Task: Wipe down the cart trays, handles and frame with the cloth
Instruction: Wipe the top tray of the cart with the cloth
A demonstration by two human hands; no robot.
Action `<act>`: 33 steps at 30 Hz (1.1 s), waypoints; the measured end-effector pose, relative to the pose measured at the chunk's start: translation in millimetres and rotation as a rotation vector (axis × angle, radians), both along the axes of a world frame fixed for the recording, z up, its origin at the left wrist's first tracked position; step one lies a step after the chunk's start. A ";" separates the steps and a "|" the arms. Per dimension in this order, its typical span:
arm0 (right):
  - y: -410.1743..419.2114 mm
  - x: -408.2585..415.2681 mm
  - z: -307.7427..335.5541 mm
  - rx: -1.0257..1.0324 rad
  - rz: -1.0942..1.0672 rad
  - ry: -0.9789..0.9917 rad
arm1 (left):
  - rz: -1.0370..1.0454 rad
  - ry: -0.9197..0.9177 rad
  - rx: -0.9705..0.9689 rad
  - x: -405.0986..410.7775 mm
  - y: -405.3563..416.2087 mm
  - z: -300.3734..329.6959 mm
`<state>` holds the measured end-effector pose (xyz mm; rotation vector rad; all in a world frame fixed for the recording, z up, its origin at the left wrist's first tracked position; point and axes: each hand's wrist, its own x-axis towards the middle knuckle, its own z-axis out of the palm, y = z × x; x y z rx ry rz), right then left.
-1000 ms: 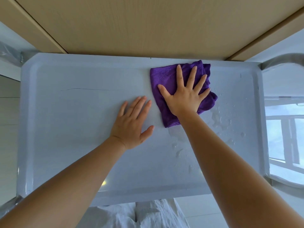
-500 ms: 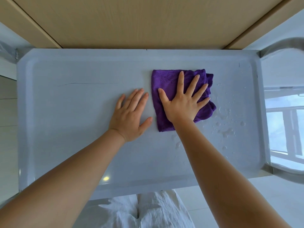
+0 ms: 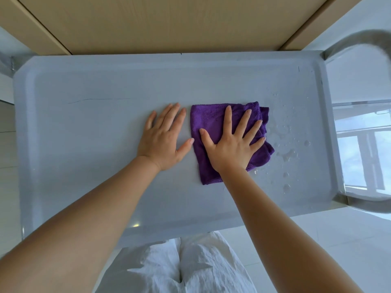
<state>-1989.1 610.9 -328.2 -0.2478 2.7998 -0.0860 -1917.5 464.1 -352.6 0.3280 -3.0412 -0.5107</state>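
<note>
Right now a grey cart tray [image 3: 84, 127] fills most of the view from above, its raised rim running round all four sides, and a folded purple cloth [image 3: 211, 119] lies flat on it, a little right of the middle. Pressed on top of the cloth is the right hand [image 3: 230, 149], palm down with all the fingers straight and spread wide, the thumb pointing left across the fabric; nothing is gripped, the hand simply bears down on the cloth. Just beside it, on the bare tray, the left hand [image 3: 163, 142] rests flat too, fingers straight and close together, and its thumb tip reaches the cloth's left edge or very nearly so, I cannot tell which. Water drops [image 3: 285, 153] are scattered on the tray to the right of the cloth, between it and the right rim, some right against the cloth's edge. A thin dark line [image 3: 97, 100] marks the tray surface on the left half, well apart from both hands. Beyond the right rim a curved grey handle [image 3: 359, 42] bends away, blurred at its top. Past the far rim sits a pale wood panel [image 3: 169, 24]. Below the near rim, white crumpled trousers [image 3: 190, 269] show against a pale tiled floor [image 3: 330, 240]
</note>
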 end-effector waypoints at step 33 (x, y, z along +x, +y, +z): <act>30.3 45.4 8.0 -0.040 0.307 -0.004 | 0.231 -0.183 0.089 108.3 107.5 22.3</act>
